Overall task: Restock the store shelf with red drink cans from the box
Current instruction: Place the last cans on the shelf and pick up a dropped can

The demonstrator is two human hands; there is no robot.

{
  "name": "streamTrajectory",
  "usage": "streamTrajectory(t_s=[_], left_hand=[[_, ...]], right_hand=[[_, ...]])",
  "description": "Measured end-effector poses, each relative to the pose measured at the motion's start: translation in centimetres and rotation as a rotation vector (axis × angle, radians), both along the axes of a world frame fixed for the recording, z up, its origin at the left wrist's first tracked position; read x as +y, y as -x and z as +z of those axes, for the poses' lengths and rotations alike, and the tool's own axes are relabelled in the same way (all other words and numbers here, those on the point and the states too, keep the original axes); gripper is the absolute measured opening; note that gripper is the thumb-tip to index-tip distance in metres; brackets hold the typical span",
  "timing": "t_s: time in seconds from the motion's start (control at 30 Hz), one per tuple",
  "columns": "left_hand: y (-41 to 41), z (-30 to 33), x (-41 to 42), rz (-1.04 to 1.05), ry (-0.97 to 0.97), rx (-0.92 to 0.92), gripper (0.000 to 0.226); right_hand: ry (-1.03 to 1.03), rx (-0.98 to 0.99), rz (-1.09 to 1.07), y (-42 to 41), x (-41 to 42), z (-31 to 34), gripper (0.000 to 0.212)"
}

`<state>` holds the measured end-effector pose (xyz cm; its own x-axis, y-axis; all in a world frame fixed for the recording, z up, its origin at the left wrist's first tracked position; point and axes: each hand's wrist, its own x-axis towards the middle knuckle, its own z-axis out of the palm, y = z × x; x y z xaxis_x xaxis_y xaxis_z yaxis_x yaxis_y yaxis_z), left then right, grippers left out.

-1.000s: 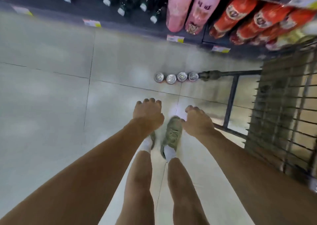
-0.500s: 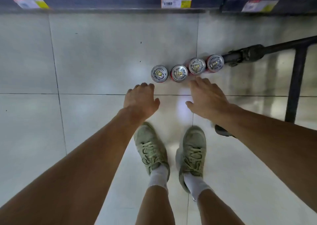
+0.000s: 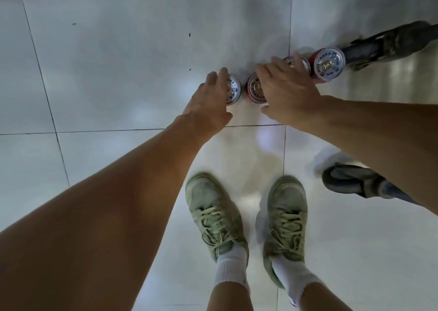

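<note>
Red aluminium drink cans with silver pull-tab lids stand upright in a short row on the pale glossy floor tiles (image 3: 118, 73), long axes vertical, straight ahead of my green lace-up trainers (image 3: 213, 218). My left hand (image 3: 211, 104) lies with loose, spread fingers over the leftmost can (image 3: 233, 89). My right hand (image 3: 286, 92), also uncurled, covers the second can (image 3: 254, 90) and third can (image 3: 299, 63). The fourth can (image 3: 328, 64) stands just beyond it, beside a dark cart wheel (image 3: 388, 44). Each hand need only drop and wrap.
</note>
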<state>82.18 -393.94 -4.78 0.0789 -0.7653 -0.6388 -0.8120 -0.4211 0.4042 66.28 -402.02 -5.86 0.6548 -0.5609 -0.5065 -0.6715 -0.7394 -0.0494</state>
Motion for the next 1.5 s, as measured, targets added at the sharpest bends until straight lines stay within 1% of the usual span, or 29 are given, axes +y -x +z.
streamTrajectory(t_s=[0.1, 0.17, 0.23, 0.3, 0.4, 0.53, 0.63, 0.77, 0.97, 1.07, 1.2, 1.33, 1.4, 1.5], left_hand=[[0.1, -1.0, -0.2, 0.02, 0.041, -0.012, 0.084], [0.1, -1.5, -0.5, 0.044, 0.087, -0.039, 0.07], [0.2, -1.6, -0.4, 0.091, 0.1, -0.079, 0.055], [0.2, -1.2, 0.1, 0.144, 0.082, -0.102, 0.052], [-0.3, 1.2, 1.4, 0.226, 0.079, -0.101, 0.052], [-0.8, 7.0, 3.7, 0.369, 0.165, -0.074, 0.044], [-1.1, 12.5, 5.0, 0.452, 0.188, -0.027, 0.045], [-1.6, 20.6, 4.9, 0.577, 0.218, 0.022, 0.06], [-2.5, 34.5, 4.6, 0.811, 0.398, 0.093, 0.061], [-3.0, 42.3, 4.8, 0.893, 0.443, 0.192, 0.064], [-3.6, 53.1, 4.7, 0.902, 0.525, 0.273, 0.064], [-4.1, 63.3, 4.8, 0.889, 0.622, 0.326, 0.055], [-4.3, 68.0, 5.5, 0.886, 0.681, 0.31, 0.055], [-4.2, 74.5, 6.8, 0.934, 0.784, 0.31, 0.058]], right_hand=[[-0.005, -0.042, -0.023, -0.3, -0.6, -0.7, 0.053], [-0.065, -0.069, -0.054, -0.4, -0.8, -0.3, 0.049], [-0.133, -0.112, -0.119, -0.2, -0.7, 0.7, 0.046], [-0.199, -0.2, -0.235, 0.0, -0.1, 1.7, 0.048], [-0.27, -0.259, -0.366, -0.3, 0.8, 3.8, 0.056], [-0.273, -0.329, -0.449, -0.9, 1.9, 8.4, 0.053], [-0.272, -0.363, -0.472, -1.8, 2.6, 13.5, 0.054], [-0.3, -0.39, -0.508, -3.5, 2.5, 21.3, 0.064], [-0.348, -0.539, -0.613, -5.3, 1.8, 35.5, 0.072], [-0.342, -0.613, -0.65, -5.5, 1.7, 42.8, 0.072], [-0.31, -0.712, -0.654, -5.1, 1.5, 52.7, 0.062], [-0.295, -0.827, -0.666, -4.8, 1.6, 61.9, 0.063], [-0.288, -0.931, -0.69, -4.7, 2.2, 66.5, 0.062], [-0.247, -1.076, -0.686, -4.7, 3.1, 72.9, 0.06]])
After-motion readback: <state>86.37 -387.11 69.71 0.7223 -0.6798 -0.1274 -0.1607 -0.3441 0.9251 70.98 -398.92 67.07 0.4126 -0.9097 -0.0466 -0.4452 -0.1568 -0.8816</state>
